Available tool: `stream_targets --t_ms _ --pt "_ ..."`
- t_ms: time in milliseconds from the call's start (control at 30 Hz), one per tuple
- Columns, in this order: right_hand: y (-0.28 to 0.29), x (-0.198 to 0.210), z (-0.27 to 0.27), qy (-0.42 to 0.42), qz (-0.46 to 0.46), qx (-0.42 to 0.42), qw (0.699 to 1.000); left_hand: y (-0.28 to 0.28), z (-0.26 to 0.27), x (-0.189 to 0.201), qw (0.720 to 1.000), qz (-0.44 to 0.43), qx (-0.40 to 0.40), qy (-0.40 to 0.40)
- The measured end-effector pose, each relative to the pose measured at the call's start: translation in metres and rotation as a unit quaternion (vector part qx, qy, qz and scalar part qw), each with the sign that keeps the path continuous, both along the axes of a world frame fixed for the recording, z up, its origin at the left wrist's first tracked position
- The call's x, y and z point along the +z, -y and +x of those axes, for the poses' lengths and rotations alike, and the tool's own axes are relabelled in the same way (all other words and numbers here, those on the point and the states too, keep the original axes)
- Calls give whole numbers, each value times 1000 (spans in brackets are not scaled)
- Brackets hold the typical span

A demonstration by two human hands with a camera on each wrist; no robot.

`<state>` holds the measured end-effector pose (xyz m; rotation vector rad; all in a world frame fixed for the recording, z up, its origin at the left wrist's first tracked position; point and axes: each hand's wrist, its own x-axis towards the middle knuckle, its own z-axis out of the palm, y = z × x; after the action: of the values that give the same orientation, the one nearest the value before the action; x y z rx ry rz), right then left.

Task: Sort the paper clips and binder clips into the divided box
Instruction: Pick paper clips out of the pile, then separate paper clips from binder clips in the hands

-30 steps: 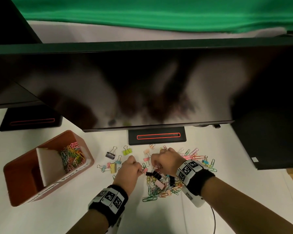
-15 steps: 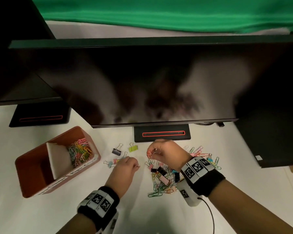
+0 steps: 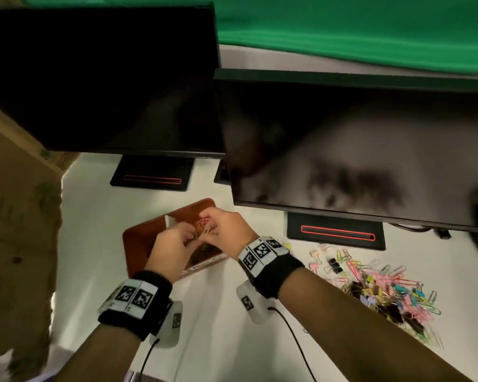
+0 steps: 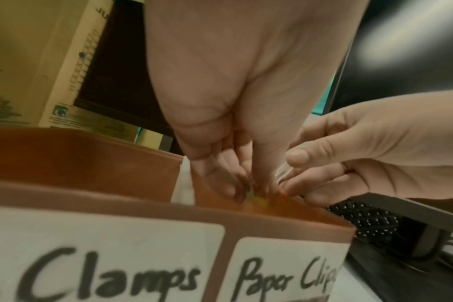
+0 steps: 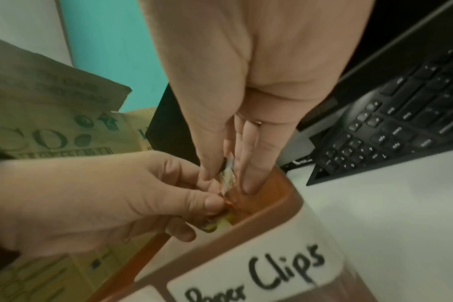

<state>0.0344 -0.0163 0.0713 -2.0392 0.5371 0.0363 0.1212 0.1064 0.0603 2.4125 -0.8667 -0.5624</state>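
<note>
Paper clips point(image 3: 203, 226) were pinched between the fingers of the left hand point(image 3: 174, 250) and right hand point(image 3: 226, 230), held over the divided box point(image 3: 138, 244).

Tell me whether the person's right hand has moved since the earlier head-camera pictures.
Yes. The right hand has gone left, from over the loose pile of coloured clips to above the brown divided box.
</note>
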Motion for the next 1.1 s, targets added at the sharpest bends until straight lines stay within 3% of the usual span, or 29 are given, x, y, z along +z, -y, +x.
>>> stream_targets --t_ms 133,233,400,533,833,967,1100 --pt "7 -3 -27 12 25 -20 999 -2 -4 2 997 -20 -51 60" --pt "34 -12 -75 0 -22 -74 997 -1 -31 6 994 -61 -80 32" --pt "69 -47 -160 -185 -140 -53 971 11 -88 -35 983 55 -169 -49" --pt "76 -55 -199 -255 -129 -43 957 22 -115 -64 982 103 -146 -61" --pt "67 -71 -190 -278 -133 -75 949 39 -124 -89 992 72 -87 -61" --pt "70 -78 -180 -263 -51 -93 959 39 -123 -89 989 69 -122 -49" --pt "72 -78 -177 -239 -27 -67 968 33 -123 -87 978 68 -189 -57"
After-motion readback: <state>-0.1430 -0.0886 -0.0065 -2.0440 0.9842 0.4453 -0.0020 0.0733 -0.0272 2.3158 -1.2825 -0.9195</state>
